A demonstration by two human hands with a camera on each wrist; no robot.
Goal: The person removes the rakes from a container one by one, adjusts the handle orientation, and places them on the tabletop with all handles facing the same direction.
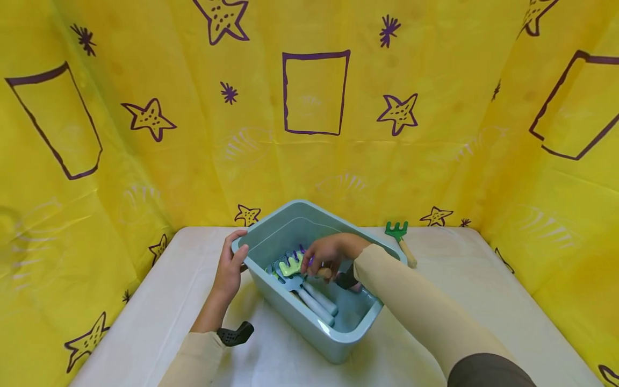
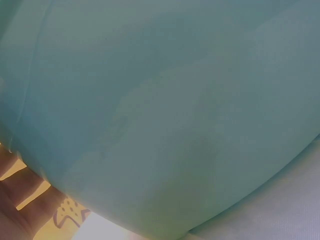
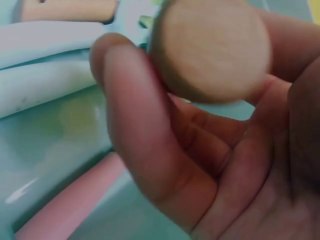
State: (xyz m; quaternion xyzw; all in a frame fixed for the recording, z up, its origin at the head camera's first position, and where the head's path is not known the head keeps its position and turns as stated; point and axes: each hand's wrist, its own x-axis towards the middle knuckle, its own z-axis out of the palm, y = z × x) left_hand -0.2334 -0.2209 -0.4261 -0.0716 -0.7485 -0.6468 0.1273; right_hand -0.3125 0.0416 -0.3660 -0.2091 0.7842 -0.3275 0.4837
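A blue-green plastic bin (image 1: pixel 300 317) stands at an angle in front of me. My left hand (image 1: pixel 229 271) grips its left corner, thumb over the rim and fingers outside. Reaching inside, my right hand (image 1: pixel 330 253) holds a garden tool by its round wooden handle (image 3: pixel 215 50); I cannot tell which head belongs to it. A light green hand rake head (image 1: pixel 291 265) shows just left of those fingers, with purple prongs behind. Below lie a pale blue hand fork (image 1: pixel 292 284) and white-blue handles (image 1: pixel 316 306). The right wrist view also shows a pink handle (image 3: pixel 75 197).
Beyond the bin's right side, a green hand rake (image 1: pixel 397 231) with a wooden handle lies on the white-covered table (image 1: pixel 193 252). Yellow curtains (image 1: pixel 314 172) printed with purple starfish enclose the back and both sides.
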